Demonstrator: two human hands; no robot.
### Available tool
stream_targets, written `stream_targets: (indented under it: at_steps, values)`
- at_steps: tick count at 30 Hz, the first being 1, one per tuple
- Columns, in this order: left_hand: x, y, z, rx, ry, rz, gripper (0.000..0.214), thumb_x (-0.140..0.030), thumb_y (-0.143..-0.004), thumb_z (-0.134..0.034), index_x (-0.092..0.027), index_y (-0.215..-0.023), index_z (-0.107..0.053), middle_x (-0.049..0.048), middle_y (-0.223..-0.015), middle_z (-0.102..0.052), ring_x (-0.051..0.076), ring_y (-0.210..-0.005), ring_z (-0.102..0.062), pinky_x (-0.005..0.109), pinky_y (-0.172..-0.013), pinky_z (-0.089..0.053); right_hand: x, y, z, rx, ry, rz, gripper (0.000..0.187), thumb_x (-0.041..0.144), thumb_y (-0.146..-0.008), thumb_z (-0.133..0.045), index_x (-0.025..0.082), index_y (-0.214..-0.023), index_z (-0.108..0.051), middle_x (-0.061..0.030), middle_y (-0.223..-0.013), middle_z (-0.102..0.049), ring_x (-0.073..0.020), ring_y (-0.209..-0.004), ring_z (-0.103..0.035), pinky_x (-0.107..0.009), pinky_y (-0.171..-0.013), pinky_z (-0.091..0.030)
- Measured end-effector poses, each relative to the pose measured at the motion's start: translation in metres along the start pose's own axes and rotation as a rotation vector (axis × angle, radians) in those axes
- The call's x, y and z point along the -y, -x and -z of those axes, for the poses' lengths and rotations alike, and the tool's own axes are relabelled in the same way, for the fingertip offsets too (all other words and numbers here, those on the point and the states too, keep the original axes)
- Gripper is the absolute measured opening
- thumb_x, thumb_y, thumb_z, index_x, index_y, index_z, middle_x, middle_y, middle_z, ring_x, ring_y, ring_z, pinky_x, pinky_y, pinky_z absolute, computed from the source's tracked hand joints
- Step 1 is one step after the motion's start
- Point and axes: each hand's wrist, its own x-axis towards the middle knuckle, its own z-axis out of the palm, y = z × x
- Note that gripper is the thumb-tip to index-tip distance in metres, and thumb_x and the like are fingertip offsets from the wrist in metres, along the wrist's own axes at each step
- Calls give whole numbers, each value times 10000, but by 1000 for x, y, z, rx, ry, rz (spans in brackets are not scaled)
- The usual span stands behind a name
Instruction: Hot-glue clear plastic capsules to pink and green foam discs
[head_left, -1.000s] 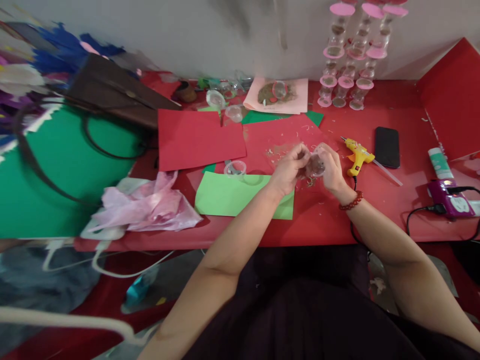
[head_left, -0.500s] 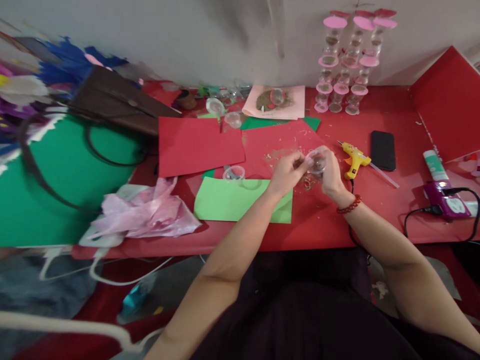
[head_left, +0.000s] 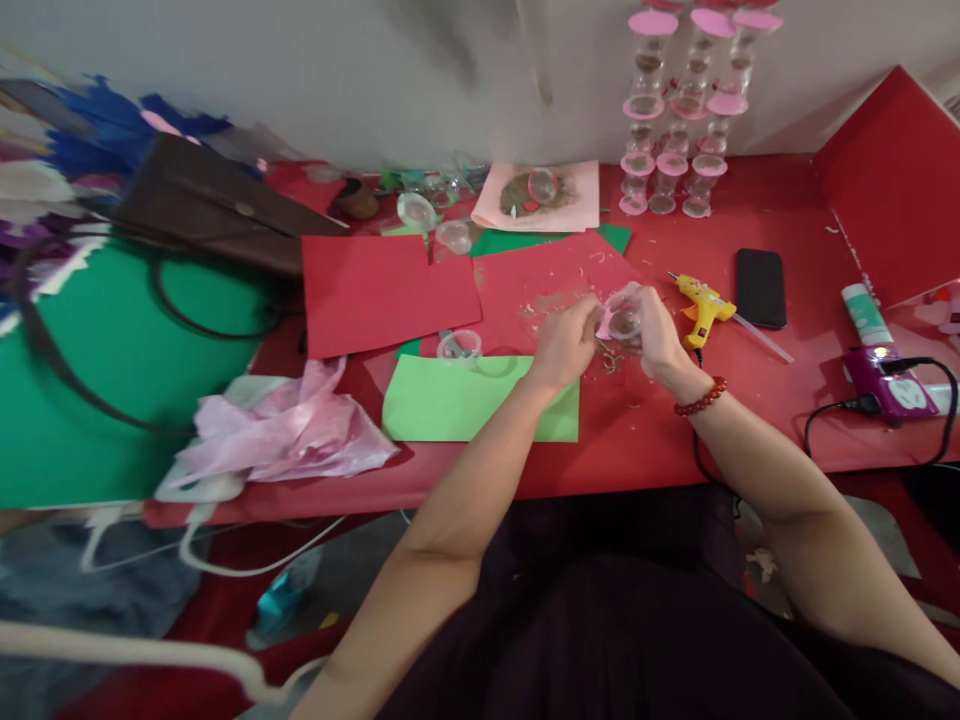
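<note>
Both my hands meet over the red table [head_left: 750, 400], just above a light green sheet of paper [head_left: 465, 400]. My right hand [head_left: 656, 335] is closed round a small clear plastic cup [head_left: 622, 322] with brownish bits inside. My left hand [head_left: 566, 340] is closed in a pinch at the cup's left side, on a small pink piece [head_left: 604, 327] against the cup. A red bead bracelet [head_left: 699, 398] sits on my right wrist. Shavings and scraps lie scattered on the table beneath the hands.
A yellow glue gun [head_left: 701, 305] and a black phone [head_left: 760, 288] lie right of my hands. Stacked clear cups with pink discs [head_left: 671, 110] stand at the wall. Red paper sheets [head_left: 382, 290], another clear cup [head_left: 457, 345], pink plastic [head_left: 285, 430] and a brown bag [head_left: 210, 200] lie left.
My hands stay together on the cup, shifting slightly. The pink piece now shows at the cup's left side. The view has drifted a little.
</note>
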Motion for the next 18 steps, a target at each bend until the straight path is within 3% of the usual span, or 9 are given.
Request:
stream_targets:
  at_steps: [2,6,10,13,18]
  values:
    - [-1,-2,0,-50,166,11,273,-259,-1038,-512,-222,-772,-564,13,-691,-595,159,-646,-537,300,-642,-390,3,-1,1,9,-17,-49,546,728,-965,-475,238,-738,-557,33,-565,-483,-120,-493,-448,-255,-481,-331]
    - [-6,-4,1,-90,506,124,197,-371,-1019,-601,-220,-927,-686,17,-816,-697,128,-705,-611,255,-659,-468,0,0,2,29,88,140,494,648,-985,-505,229,-731,-572,17,-647,-562,-118,-579,-517,-260,-559,-415]
    - [-5,-5,2,-83,587,210,356,-510,-805,-864,-199,-768,-696,0,-679,-676,112,-608,-596,244,-605,-474,-7,4,0,153,184,195,466,656,-975,-538,246,-753,-530,32,-643,-562,-123,-581,-525,-274,-578,-436]
    - [-1,-5,1,-100,658,268,371,-510,-731,-915,-195,-722,-717,-9,-618,-663,98,-545,-562,235,-559,-447,-11,4,-2,181,175,196,486,697,-960,-543,254,-765,-496,37,-655,-550,-123,-595,-524,-276,-584,-437]
    - [3,-7,1,-123,827,324,223,-387,-742,-890,-200,-779,-775,-7,-631,-685,100,-547,-571,220,-539,-442,-10,2,-1,158,119,214,477,702,-971,-518,260,-797,-475,33,-725,-522,-134,-674,-527,-284,-648,-483]
